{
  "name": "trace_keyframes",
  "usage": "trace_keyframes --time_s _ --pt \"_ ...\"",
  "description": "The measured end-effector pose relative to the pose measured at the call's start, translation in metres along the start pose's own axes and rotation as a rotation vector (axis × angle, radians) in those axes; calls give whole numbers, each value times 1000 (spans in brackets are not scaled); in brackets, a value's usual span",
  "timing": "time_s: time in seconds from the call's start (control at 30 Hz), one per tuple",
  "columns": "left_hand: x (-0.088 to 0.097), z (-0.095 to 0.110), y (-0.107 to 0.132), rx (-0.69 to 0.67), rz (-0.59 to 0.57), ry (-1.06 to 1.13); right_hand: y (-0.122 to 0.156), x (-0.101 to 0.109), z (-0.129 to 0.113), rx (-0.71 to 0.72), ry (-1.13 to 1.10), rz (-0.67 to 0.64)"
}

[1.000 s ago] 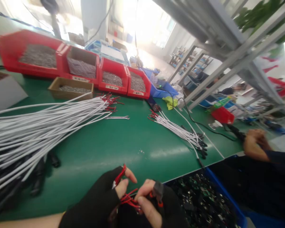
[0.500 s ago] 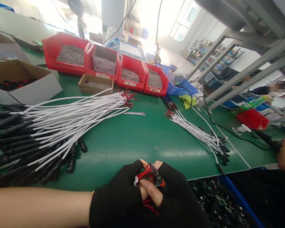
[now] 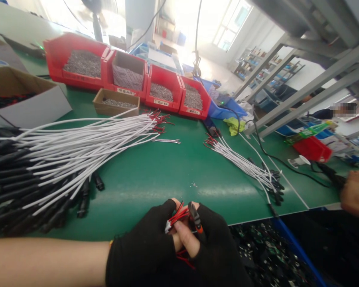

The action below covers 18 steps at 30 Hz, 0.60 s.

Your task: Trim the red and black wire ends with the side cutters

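Both hands wear black fingerless gloves and meet at the bench's near edge. Red wires (image 3: 179, 215) with a white connector (image 3: 168, 226) at one end are pinched in my left hand (image 3: 151, 239). My right hand (image 3: 211, 243) is closed around small diagonal cutters (image 3: 195, 217) with orange on the handles, most of which the palm hides. Its thumb also presses against the red wires. The cutter jaws stand beside the wires; whether they touch, I cannot make out. More red wire ends (image 3: 185, 261) hang below the fingers.
White cables (image 3: 107, 143) with black connectors lie left, a smaller cable bundle (image 3: 242, 163) right. A wrench (image 3: 166, 140) and tiny scraps (image 3: 193, 184) lie between. Red bins (image 3: 77, 65) of metal parts line the back. A bin of dark parts (image 3: 266, 251) sits below right; another person's hand (image 3: 356, 191) is far right.
The cutters' jaws have come away from the wires and turned more upright. The wire tips now stick up free. The whole view has shifted slightly.
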<state>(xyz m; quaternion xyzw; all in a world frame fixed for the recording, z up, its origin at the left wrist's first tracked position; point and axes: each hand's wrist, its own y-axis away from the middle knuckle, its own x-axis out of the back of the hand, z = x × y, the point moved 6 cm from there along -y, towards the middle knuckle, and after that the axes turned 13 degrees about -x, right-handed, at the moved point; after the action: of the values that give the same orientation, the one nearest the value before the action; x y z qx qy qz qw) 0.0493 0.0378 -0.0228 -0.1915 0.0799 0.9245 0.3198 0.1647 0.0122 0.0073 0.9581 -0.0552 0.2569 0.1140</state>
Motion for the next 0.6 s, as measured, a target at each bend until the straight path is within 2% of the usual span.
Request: trace_keyframes --time_s 0.23,0.33,0.43,0.6 --pt "0 -9 5 26 57 23 2 0 24 -150 -19 102" --pt "3 -4 0 -42 51 -24 0 -1 33 -207 -57 74" --pt "5 2 -2 -93 17 -90 0 -1 35 -249 -100 53" --pt "3 4 0 -65 37 -104 -3 -1 28 -257 -167 26"
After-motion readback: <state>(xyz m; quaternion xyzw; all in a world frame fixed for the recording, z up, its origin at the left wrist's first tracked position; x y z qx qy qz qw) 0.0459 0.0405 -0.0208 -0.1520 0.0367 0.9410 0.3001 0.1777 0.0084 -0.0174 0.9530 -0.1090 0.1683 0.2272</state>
